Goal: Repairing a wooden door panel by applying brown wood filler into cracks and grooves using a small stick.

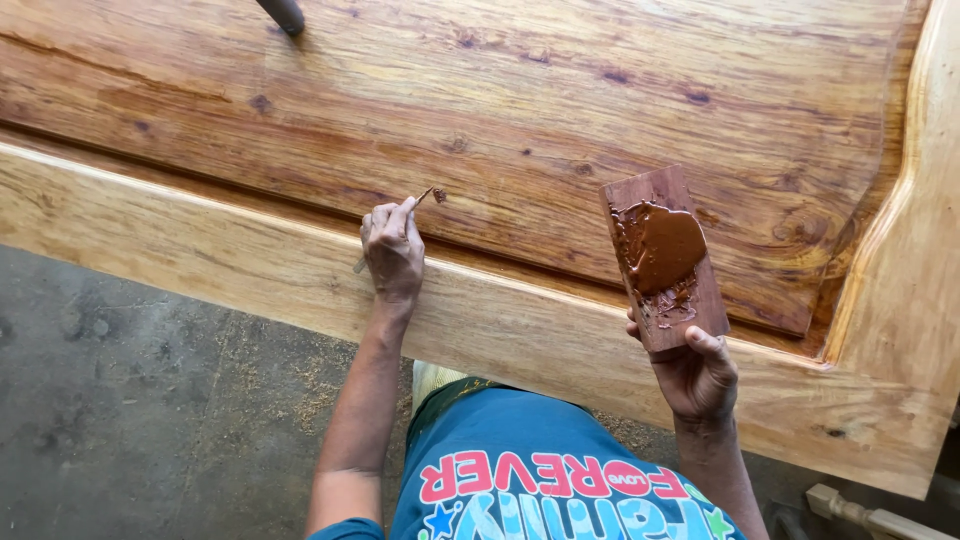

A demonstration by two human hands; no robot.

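Two hands: both belong to the person wearing the camera, who stands on the concrete floor [130,400] in a blue printed shirt [540,470], close against the workpiece.
Right hand [698,375]: fingers wrapped under the bottom end of a small reddish wooden board [668,258], thumb pressed on its top face; the board is held tilted above the frame rail.
Filler [662,248]: a thick brown blob sits on the upper half of the board, with smears below it. Risk, as I judge it: held at that slant, the paste could slide down toward the thumb or drip onto the pale rail.
Left hand [392,250]: fingers pressed together, pinching a thin stick-like applicator [420,198] whose tip meets a small dark spot [439,195] on the panel.
Risk at the tip: too much pressure could scratch the grain, or smear brown paste beyond the spot and leave a stain.
Frame rail [200,240]: light wood, just under both wrists; a wrist brushing wet paste would mark it.
Wooden panel [520,110]: large, glossy, orange-brown, with knots, lying flat beyond the rail.
Dark object [283,14]: at the far top edge; what it is cannot be told.
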